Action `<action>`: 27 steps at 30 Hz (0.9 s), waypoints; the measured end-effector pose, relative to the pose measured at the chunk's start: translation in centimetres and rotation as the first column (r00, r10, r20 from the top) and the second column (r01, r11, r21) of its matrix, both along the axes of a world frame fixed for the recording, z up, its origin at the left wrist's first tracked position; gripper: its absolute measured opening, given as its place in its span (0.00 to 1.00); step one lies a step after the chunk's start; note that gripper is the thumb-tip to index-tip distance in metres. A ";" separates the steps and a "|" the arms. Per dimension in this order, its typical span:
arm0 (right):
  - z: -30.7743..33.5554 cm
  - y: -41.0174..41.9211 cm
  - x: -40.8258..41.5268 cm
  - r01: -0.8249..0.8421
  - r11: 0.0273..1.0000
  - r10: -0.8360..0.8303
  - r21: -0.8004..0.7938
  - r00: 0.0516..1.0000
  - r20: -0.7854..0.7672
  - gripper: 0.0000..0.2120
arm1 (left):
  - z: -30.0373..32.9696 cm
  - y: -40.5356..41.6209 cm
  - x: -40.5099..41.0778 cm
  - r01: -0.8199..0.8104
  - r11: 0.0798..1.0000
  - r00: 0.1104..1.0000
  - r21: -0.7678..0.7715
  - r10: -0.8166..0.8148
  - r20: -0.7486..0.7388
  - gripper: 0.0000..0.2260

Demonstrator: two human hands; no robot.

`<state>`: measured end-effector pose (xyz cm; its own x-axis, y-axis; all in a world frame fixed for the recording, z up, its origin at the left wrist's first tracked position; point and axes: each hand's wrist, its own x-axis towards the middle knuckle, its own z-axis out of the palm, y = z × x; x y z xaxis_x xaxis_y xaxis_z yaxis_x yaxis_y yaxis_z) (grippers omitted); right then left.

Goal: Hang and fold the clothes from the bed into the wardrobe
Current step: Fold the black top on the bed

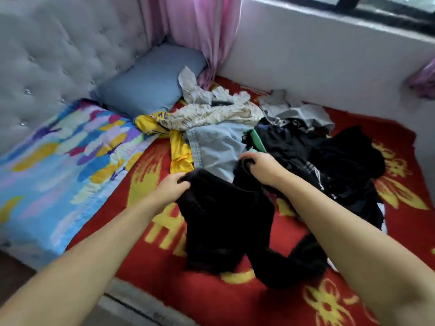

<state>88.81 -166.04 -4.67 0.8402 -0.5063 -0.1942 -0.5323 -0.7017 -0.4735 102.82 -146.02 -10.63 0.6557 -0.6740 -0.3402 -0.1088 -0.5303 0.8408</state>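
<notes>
Head view shows both hands, left (173,187) and right (261,167), gripping a black garment (226,220) at centre, the pile (235,128) above still unsorted on the bed (211,302).

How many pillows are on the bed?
1: a blue pillow leans against the grey headboard, beside the pink curtain. Others may lie outside the view.
</notes>
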 end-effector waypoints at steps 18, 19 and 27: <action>32.4 0.6 7.8 -0.140 0.971 0.226 -0.191 0.302 0.926 0.25 | 32.2 5.6 3.3 0.095 0.597 0.508 -0.797 0.659 0.554 0.05; 30.5 -1.0 6.6 -0.108 0.970 0.241 -0.216 0.419 0.875 0.27 | 29.6 4.9 2.3 0.131 0.687 0.472 -0.715 0.591 0.654 0.08; 2.9 -11.6 -8.8 -0.223 0.886 0.215 -0.406 0.974 -0.067 0.32 | 2.8 -1.1 -15.2 0.590 0.803 0.309 -0.085 -0.127 0.943 0.11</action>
<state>79.96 -177.66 -1.74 0.9371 -0.3479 -0.0279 -0.3488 -0.9306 -0.1106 87.58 -147.15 -7.81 0.0590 -0.8228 0.5653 -0.9738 0.0772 0.2140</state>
